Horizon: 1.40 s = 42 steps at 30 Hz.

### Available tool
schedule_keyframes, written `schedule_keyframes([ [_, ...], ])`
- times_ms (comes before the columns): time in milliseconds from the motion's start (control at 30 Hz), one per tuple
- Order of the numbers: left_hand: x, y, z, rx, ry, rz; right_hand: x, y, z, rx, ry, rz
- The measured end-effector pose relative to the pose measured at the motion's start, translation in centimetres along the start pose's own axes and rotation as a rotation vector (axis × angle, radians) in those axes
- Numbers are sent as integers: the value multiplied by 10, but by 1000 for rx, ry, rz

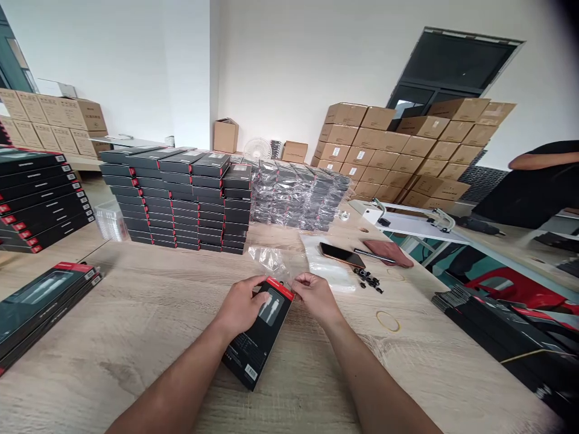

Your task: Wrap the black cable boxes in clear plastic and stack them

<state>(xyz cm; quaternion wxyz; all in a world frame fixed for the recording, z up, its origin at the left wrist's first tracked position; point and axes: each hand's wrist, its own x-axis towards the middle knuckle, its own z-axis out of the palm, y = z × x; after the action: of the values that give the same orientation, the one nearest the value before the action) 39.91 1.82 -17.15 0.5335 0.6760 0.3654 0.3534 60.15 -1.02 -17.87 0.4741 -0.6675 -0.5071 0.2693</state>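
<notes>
A black cable box (pixel 260 343) w/ a red top end is held at bench (pixel 149 337) ctr, just in front of the person. Its lower end sits toward the person and its red end points away. A white cable is seen through the box's window.

The left hand (pixel 242 307) is wrapped over the box's upper left side, its grip closed on it, thumb on the front face. The right hand (pixel 316 295) is set at the red end's right corner, thumb and forefinger pinched nearly shut there. Whether anything small is also pinched can't be told.

Clear plastic bags (pixel 325 268), flat and empty, lie just beyond the hands. To their right are a phone (pixel 341 255), a dark red pouch (pixel 388 253), a small heap of black parts (pixel 368 279) and a rubber band (pixel 388 320).

Farther back, approx. ctr, black boxes are piled in a neat stack (pixel 181 199). Beside it on the right, the same kind of boxes are piled already sealed in clear bags (pixel 298 193). More black boxes are stacked at far left (pixel 40 199), at lower left (pixel 40 301) and at the right edge (pixel 497 325).

Closed brown cartons (pixel 407 150) are stacked against the rear wall, contents unseen, w/ more at left (pixel 49 120). Another person's arm (pixel 538 160) is seen at far right.
</notes>
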Motion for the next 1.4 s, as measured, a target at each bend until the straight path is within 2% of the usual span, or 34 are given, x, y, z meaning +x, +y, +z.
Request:
schedule_keyframes([
  [100, 1, 1, 2, 14, 34, -15, 2, 2, 3, 88, 9, -4],
  [267, 6, -5, 2, -49, 109, 28, 1, 2, 8, 17, 28, -70],
  [467, 7, -11, 3, -92, 181, -14, -3, -3, 13, -74, 9, -100],
  [600, 9, -13, 3, -103, 175, -25, -9, -10, 13, -127, 70, -213],
  [733, 11, -16, 5, -71, 235, -47, -13, -17, 15, -109, 96, -302],
  [800, 11, -14, 7, -99, 274, -12, -15, -22, 17, 8, 77, -255],
  [900, 6, -1, 9, -237, 316, 146, -19, -34, 19, 276, 9, -152],
  [967, 1, 13, 8, -322, 322, 252, -24, -46, 18, 378, 2, -171],
  [1033, -3, 27, 1, -376, 323, 291, -29, -57, 13, 401, 20, -247],
  [1100, -6, 38, -9, -386, 287, 286, -33, -64, 6, 377, -23, -306],
  [1200, -8, 40, -25, -262, 117, 239, -36, -65, -3, 241, -235, -299],
  [1300, -7, 26, -36, 18, -36, 176, -35, -60, -10, 82, -482, -220],
  [1333, -7, 19, -38, 116, -78, 154, -34, -59, -12, 62, -532, -199],
  [1400, -8, 6, -39, 271, -163, 102, -33, -58, -14, 85, -541, -194],
])
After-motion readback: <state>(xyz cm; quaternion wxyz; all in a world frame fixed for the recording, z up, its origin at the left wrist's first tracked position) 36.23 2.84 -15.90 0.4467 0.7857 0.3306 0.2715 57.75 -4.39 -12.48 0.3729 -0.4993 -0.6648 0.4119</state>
